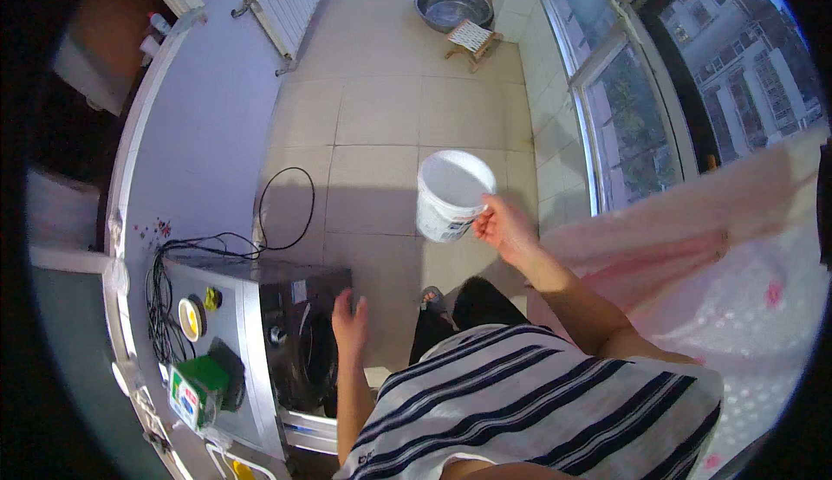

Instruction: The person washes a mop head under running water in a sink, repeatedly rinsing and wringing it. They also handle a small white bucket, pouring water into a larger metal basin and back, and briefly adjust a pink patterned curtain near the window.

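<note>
A white plastic bucket (442, 217) hangs over the floor in front of me, its round mouth tilted up toward my view. My right hand (499, 226) grips it at the right side of the rim. Beside the dark front of a washing machine (296, 340), my left hand (350, 321) has its fingers apart and holds nothing. On the machine's grey top stand a green box (207, 373), a small round dish (190, 319) with something yellow in it, and a small yellow item (212, 298).
Black cable (312, 200) loops from behind the machine onto the tiled floor (377, 116). Farther off, a metal basin (453, 9) sits by a small folding stool (472, 38). A radiator (289, 9) lines the left wall; windows (630, 109) and a pink patterned cloth (689, 252) are on the right.
</note>
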`<move>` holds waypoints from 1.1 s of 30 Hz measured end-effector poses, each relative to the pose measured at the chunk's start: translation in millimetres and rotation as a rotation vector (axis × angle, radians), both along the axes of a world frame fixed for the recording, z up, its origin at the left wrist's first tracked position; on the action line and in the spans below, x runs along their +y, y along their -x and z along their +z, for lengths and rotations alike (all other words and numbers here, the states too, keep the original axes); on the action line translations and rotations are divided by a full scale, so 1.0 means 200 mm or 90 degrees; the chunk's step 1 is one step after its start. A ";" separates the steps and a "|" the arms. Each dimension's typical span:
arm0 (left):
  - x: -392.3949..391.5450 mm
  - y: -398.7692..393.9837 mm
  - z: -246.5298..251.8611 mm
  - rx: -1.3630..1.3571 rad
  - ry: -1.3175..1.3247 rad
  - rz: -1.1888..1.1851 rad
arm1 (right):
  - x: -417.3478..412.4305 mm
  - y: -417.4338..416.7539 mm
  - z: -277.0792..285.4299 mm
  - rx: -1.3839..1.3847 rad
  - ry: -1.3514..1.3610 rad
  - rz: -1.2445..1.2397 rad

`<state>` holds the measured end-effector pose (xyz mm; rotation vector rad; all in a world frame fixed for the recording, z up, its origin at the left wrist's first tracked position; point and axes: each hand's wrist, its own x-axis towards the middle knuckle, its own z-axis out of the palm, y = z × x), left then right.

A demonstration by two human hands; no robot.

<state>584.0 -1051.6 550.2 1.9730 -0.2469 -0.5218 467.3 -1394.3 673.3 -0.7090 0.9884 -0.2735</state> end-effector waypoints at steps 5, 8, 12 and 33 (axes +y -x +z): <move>-1.07 -0.79 0.27 -0.217 -0.019 -0.103 | -0.56 -0.31 -0.01 0.032 0.029 -0.127; -1.33 -1.05 0.15 -0.229 -0.110 -0.146 | -0.92 -0.54 -0.11 0.021 0.023 -0.150; -1.48 -1.38 -0.03 -0.189 -0.281 -0.153 | -1.39 -1.03 -0.14 0.026 0.017 -0.101; -4.27 -4.14 -0.03 -0.216 -0.204 -0.377 | -3.38 -3.20 -0.54 0.106 0.006 -0.183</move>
